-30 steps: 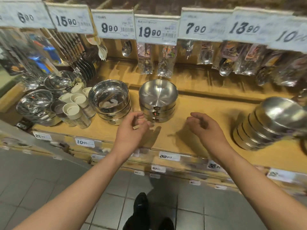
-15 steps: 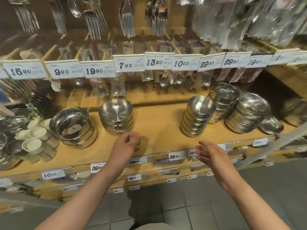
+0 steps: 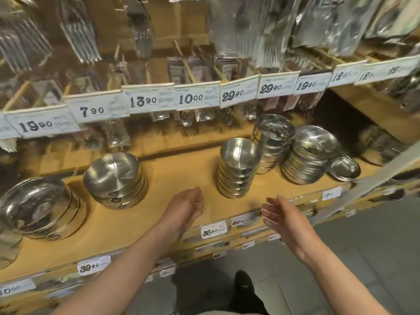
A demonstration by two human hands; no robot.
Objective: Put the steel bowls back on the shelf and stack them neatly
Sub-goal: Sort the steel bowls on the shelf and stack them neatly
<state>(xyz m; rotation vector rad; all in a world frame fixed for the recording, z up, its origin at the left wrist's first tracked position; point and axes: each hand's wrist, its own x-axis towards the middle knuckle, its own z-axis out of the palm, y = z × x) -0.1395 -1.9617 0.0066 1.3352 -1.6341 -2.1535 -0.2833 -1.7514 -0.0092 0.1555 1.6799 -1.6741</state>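
Observation:
Several stacks of steel bowls stand on the wooden shelf (image 3: 177, 171). A short stack of matte bowls (image 3: 116, 180) is left of centre, with a shinier wide stack (image 3: 38, 208) further left. A taller stack of small bowls (image 3: 238, 167) stands right of centre. Behind and to its right are a narrow shiny stack (image 3: 272, 137) and a stack of wide dishes (image 3: 311, 153). My left hand (image 3: 186, 208) hovers over the shelf's front, fingers loosely curled, holding nothing. My right hand (image 3: 284, 217) reaches toward the small-bowl stack with fingers spread, empty.
Price tags (image 3: 195, 98) line the rail above; packaged spoons and forks hang behind and above them. A small dish (image 3: 345, 167) leans at the right end of the shelf. A metal upright (image 3: 363, 185) crosses at right. My shoe (image 3: 244, 289) is on the tiled floor.
My view has swung right and upward, bringing the right-hand stacks into sight. Both hands moved right along the shelf front, away from the matte stack, and remain empty.

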